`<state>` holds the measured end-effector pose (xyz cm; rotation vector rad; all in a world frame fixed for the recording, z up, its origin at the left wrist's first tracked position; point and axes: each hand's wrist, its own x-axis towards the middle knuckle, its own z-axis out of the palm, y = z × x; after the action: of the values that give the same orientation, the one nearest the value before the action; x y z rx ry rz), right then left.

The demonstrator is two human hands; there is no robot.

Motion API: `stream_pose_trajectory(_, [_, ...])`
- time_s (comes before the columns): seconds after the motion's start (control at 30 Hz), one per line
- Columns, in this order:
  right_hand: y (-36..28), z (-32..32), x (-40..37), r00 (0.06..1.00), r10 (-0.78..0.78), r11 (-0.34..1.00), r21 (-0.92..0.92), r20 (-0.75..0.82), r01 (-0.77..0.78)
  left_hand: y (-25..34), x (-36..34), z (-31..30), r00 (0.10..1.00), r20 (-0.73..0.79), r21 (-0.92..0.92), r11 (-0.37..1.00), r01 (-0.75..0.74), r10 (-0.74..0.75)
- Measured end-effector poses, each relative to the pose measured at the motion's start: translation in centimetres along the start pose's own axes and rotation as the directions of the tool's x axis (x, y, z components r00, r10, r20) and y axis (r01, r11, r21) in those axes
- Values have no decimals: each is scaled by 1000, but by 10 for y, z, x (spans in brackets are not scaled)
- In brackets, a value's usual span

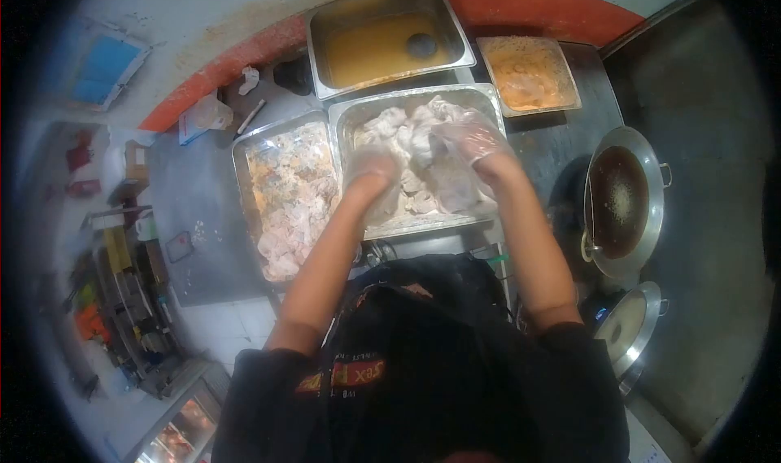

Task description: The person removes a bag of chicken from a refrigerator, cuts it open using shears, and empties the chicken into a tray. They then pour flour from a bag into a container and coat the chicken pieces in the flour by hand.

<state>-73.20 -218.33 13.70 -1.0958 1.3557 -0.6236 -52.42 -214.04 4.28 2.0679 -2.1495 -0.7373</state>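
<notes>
Both of my hands wear loose clear plastic gloves and are down in a metal tray [376,233] of white flour. Pieces of flour-coated meat [419,133], which look like chicken, lie heaped in it. My left hand [374,174] is at the tray's left side, against the flour and pieces; its fingers are blurred under the glove. At the right side, my right hand [472,140] reaches inward over the coated pieces with its fingers bent. Glare and baggy plastic hide whether either hand grips a piece.
A left-hand tray [241,178] holds pale floured pieces. Behind stands a deep pan [317,68] of yellowish liquid with a dark round thing in it. An orange-crusted tray [576,97] is at the back right. Two woks, one with dark oil [622,190] and another [626,325], stand right.
</notes>
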Motion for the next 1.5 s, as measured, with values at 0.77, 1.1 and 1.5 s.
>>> stream_pose_trajectory(0.77, [13,23,0,979,-79,967,-223,189,121,-13,-23,43,836,357,-907,60,417,-417])
stream_pose_trajectory(1.1, [82,12,75,972,-177,675,-699,156,235,26,-6,-10,957,-80,-105,957,269,-278])
stream_pose_trajectory(1.5, [47,-12,53,931,-365,723,-625,16,294,1,-31,-2,897,-437,90,995,-34,70])
